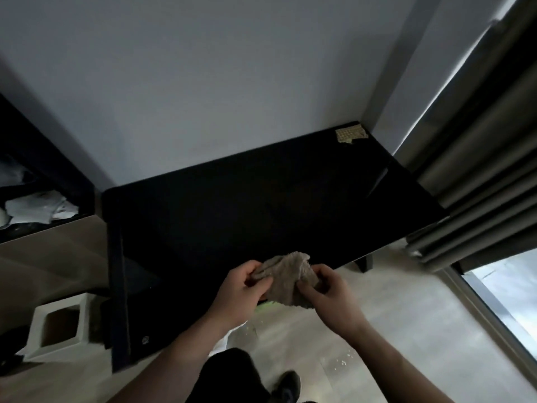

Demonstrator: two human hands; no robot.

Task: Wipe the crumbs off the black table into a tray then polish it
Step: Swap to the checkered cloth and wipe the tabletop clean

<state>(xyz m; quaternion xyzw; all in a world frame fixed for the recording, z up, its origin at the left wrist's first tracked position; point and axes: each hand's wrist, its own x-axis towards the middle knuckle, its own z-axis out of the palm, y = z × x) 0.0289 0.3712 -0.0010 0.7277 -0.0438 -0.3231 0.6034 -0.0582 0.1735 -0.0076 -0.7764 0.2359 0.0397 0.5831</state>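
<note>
Your cloth [286, 282] is a fuzzy grey-beige against the plain black table [247, 205]. At the far corner there's a tan mat [350, 134] in a small woven check. Pale crumbs [344, 361] speckle the light grey floor [392, 309] beside your black shoe [287, 385].

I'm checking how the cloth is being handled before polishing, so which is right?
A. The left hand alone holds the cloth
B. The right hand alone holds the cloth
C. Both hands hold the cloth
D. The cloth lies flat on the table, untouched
C: the left hand and right hand both grip the bunched grey-brown cloth at the near edge of the black table.
</note>
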